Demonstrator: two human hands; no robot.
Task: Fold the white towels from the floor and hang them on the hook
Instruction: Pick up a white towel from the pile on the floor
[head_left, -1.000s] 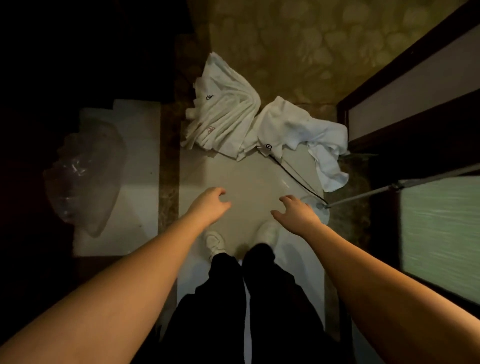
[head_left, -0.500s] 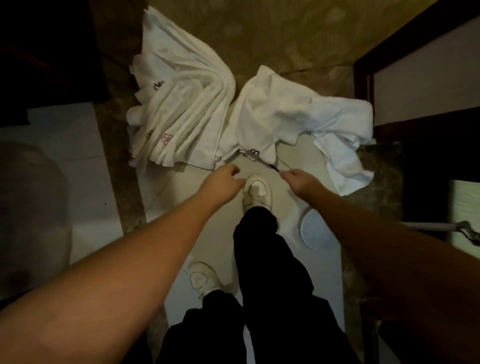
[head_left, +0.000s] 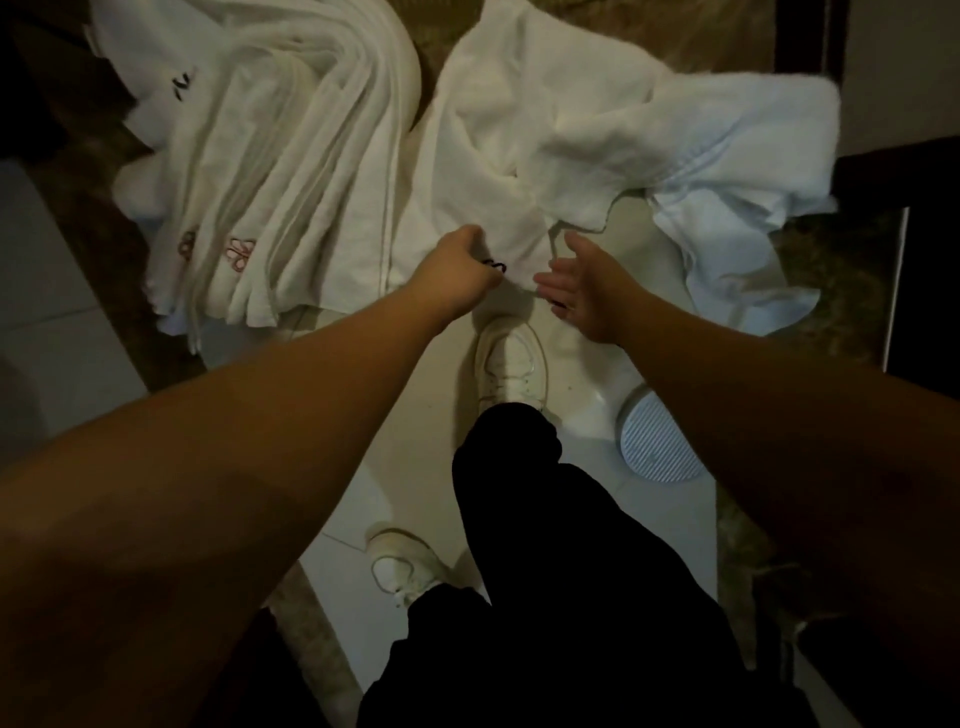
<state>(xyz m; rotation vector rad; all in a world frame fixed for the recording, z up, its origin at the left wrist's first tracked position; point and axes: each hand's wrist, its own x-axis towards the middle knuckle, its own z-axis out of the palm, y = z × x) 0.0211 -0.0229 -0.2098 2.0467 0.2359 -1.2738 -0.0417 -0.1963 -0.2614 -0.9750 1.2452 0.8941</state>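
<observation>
The left hand seemingly pinched the soft, limp middle towel by its near edge; the right hand hovered open beside it.

Person seen from above: bare forearms, dark trousers, pale shoes.

Both arms are uncovered to the frame edge, with no sleeves, watch or rings visible on the left hand or right hand. Black loose trousers reach white lace-up sneakers.
</observation>
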